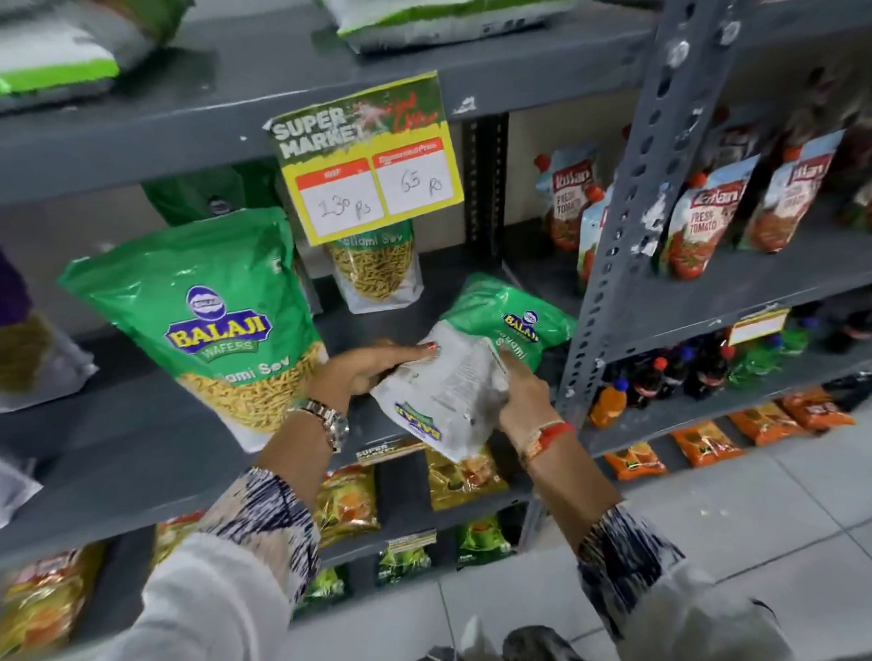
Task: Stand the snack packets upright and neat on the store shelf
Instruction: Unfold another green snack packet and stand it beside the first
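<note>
A white-backed snack packet (444, 396) is held tilted at the front edge of the grey shelf (131, 440), its back side facing me. My left hand (371, 364) grips its upper left edge and my right hand (523, 396) grips its right side. Just behind it a green Balaji packet (510, 318) lies flat on the shelf. To the left a large green Balaji packet (211, 313) stands upright, leaning slightly. Further back a smaller sev packet (375, 270) stands upright, its top hidden by the price card.
A yellow price card (369, 169) hangs from the shelf above. A perforated grey upright post (627, 200) borders the shelf on the right; tomato sauce pouches (692, 227) stand beyond it. Bottles and orange packets fill lower right shelves. More snack packets sit on the shelves below.
</note>
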A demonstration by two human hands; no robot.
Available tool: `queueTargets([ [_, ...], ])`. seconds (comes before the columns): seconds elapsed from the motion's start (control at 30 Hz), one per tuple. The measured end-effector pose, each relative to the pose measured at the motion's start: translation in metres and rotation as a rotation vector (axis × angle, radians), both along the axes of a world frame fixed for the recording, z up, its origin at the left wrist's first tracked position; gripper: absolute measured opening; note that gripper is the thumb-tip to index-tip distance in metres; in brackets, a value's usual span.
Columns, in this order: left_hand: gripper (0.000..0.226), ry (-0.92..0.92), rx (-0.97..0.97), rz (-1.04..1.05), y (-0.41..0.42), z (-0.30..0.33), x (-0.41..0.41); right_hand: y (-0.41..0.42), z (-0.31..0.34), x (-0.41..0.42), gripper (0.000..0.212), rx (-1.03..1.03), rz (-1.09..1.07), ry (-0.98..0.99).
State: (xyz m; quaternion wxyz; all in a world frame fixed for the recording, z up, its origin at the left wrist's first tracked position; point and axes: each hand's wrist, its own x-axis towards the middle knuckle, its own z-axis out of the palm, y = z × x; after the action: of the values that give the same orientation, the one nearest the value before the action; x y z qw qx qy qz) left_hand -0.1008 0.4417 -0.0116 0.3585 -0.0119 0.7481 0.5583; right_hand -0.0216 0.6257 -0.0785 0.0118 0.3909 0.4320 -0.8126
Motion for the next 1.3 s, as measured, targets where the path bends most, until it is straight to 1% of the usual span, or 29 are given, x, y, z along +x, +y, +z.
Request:
queueTargets([
  [0.03, 0.037, -0.004, 0.029, 0.029, -0.001, 0.001, 0.012, 0.01, -0.029, -0.008, 0.036, -0.035, 0.03, -0.012],
  [0.07, 0.032, -0.008, 0.079, 0.068, -0.002, 0.001, 0.024, 0.011, -0.04, -0.005, 0.038, 0.015, 0.071, -0.02],
  [0.1, 0.028, -0.008, 0.132, 0.116, -0.003, -0.001, 0.034, 0.008, -0.027, 0.002, 0.037, -0.038, 0.11, -0.024],
  [0.13, 0.028, -0.009, 0.173, 0.161, -0.005, -0.003, 0.043, -0.002, -0.002, 0.013, 0.038, -0.006, 0.081, 0.014],
  [0.17, 0.027, -0.008, 0.213, 0.196, -0.007, -0.004, 0.053, -0.01, 0.025, 0.028, 0.039, 0.128, 0.064, 0.057],
  [0.2, 0.022, -0.004, 0.252, 0.224, -0.01, -0.006, 0.064, -0.013, 0.05, 0.034, 0.036, 0.083, 0.02, 0.036],
  [0.23, 0.017, 0.005, 0.29, 0.237, -0.011, -0.009, 0.072, -0.011, 0.052, 0.033, 0.034, 0.084, 0.023, 0.072],
  [0.27, 0.022, 0.01, 0.337, 0.246, -0.014, -0.01, 0.083, -0.014, 0.055, 0.04, 0.036, 0.1, 0.019, 0.097],
  [0.3, 0.035, 0.013, 0.383, 0.26, -0.019, -0.014, 0.092, -0.015, 0.058, 0.048, 0.038, 0.118, 0.034, 0.139],
  [0.33, 0.05, 0.026, 0.428, 0.283, -0.021, -0.016, 0.099, -0.015, 0.056, 0.055, 0.035, 0.147, 0.044, 0.158],
  [0.37, 0.059, 0.053, 0.473, 0.304, -0.024, -0.02, 0.106, -0.014, 0.055, 0.063, 0.028, 0.152, 0.056, 0.203],
  [0.43, 0.057, 0.123, 0.531, 0.318, -0.029, -0.021, 0.123, -0.016, 0.055, 0.074, 0.017, 0.169, 0.095, 0.29],
  [0.5, 0.056, 0.174, 0.562, 0.301, -0.035, -0.02, 0.138, -0.018, 0.055, 0.086, 0.012, 0.143, 0.112, 0.384],
  [0.6, 0.066, 0.22, 0.628, 0.259, -0.043, -0.019, 0.153, -0.024, 0.064, 0.104, 0.009, 0.106, 0.108, 0.513],
  [0.7, 0.074, 0.203, 0.657, 0.23, -0.048, -0.014, 0.163, -0.031, 0.071, 0.114, 0.007, 0.081, 0.086, 0.577],
  [0.83, 0.072, 0.237, 0.581, 0.238, -0.052, -0.005, 0.167, -0.038, 0.074, 0.118, 0.009, 0.075, 0.043, 0.552],
  [0.9, 0.078, 0.276, 0.53, 0.31, -0.046, 0.006, 0.171, -0.039, 0.075, 0.118, 0.009, 0.097, 0.016, 0.532],
  [0.93, 0.082, 0.313, 0.501, 0.382, -0.042, 0.013, 0.173, -0.039, 0.075, 0.118, 0.009, 0.13, -0.001, 0.535],
  [0.97, 0.081, 0.378, 0.455, 0.47, -0.037, 0.022, 0.176, -0.04, 0.076, 0.119, 0.009, 0.19, -0.009, 0.547],
  [1.03, 0.075, 0.563, 0.341, 0.597, -0.023, 0.04, 0.179, -0.045, 0.076, 0.119, 0.007, 0.387, -0.018, 0.596],
  [1.07, 0.074, 0.65, 0.302, 0.629, -0.015, 0.049, 0.181, -0.048, 0.077, 0.119, 0.006, 0.481, -0.027, 0.627],
  [1.13, 0.081, 0.735, 0.208, 0.612, 0.005, 0.064, 0.18, -0.053, 0.077, 0.119, 0.018, 0.586, -0.04, 0.656],
  [1.17, 0.09, 0.731, 0.125, 0.573, 0.014, 0.068, 0.176, -0.056, 0.076, 0.118, 0.022, 0.613, -0.045, 0.659],
  [1.23, 0.11, 0.686, -0.029, 0.521, 0.031, 0.072, 0.17, -0.062, 0.074, 0.119, 0.02, 0.684, -0.053, 0.651],
  [1.27, 0.117, 0.652, -0.055, 0.535, 0.036, 0.073, 0.167, -0.065, 0.072, 0.12, 0.014, 0.74, -0.053, 0.639],
  [1.3, 0.119, 0.615, -0.049, 0.565, 0.04, 0.073, 0.163, -0.069, 0.071, 0.121, 0.009, 0.807, -0.051, 0.627],
])
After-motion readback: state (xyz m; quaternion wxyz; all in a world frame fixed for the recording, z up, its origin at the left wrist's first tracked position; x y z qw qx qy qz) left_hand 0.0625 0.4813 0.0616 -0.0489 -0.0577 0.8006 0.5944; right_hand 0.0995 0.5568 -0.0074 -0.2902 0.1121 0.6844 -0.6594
